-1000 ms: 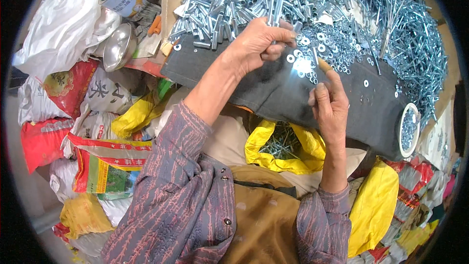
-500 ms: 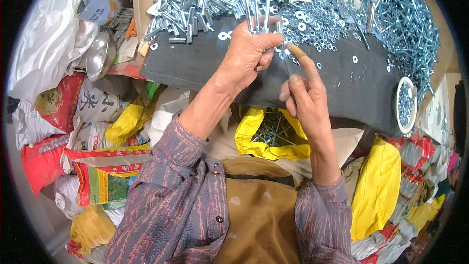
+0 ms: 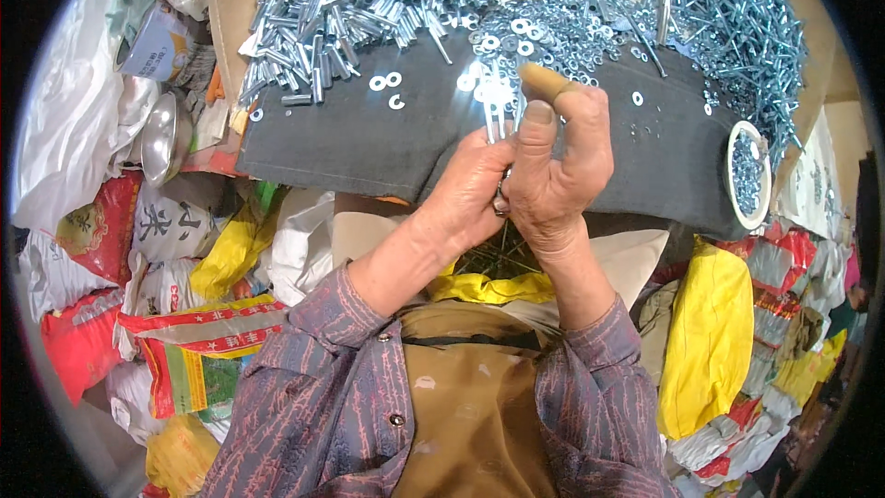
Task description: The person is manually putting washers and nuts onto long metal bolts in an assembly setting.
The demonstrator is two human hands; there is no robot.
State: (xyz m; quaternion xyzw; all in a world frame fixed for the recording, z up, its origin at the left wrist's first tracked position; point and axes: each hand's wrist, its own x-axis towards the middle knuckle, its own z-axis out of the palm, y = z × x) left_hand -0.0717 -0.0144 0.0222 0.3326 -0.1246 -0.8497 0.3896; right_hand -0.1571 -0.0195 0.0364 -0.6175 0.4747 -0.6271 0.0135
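My left hand is closed round several thin metal bolts. Their shanks point away from me, and bright glare washes out the far ends. Small shiny ends of the bolts show between my palms. Pressed against it is my right hand, thumb raised beside the bolts. Its index finger, in a yellowish finger cover, curves over above the thumb. The other right fingers are curled out of sight, so I cannot make out what they hold. Just beyond lie loose flat washers.
A dark cloth covers the work surface. Metal tubes are heaped at the far left, long bolts at the far right. A white bowl of small parts stands right. A yellow-rimmed bag lies below my hands; bags crowd both sides.
My hands have come together and moved nearer my body. The right hand held a thin bolt apart from the left; that bolt can no longer be told apart.
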